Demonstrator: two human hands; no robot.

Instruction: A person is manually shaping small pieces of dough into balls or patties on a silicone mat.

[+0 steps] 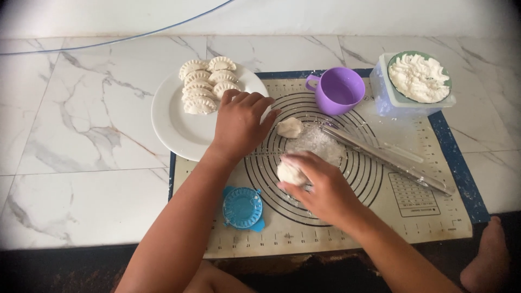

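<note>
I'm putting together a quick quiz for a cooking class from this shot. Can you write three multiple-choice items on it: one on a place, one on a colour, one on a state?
1. Where do the shaped dumplings lie?
A. on the white plate
B. on the rolling pin
C. in the cup

2. What colour is the cup?
A. green
B. purple
C. red

3. What is the right hand doing?
A. resting flat and empty
B. holding the rolling pin
C. holding a lump of dough

Answers: 1 A, they sit stacked at the plate's far side; 2 B, it stands purple on the mat; 3 C, its fingers wrap the dough above the mat's circles, while the rolling pin lies untouched.
</note>
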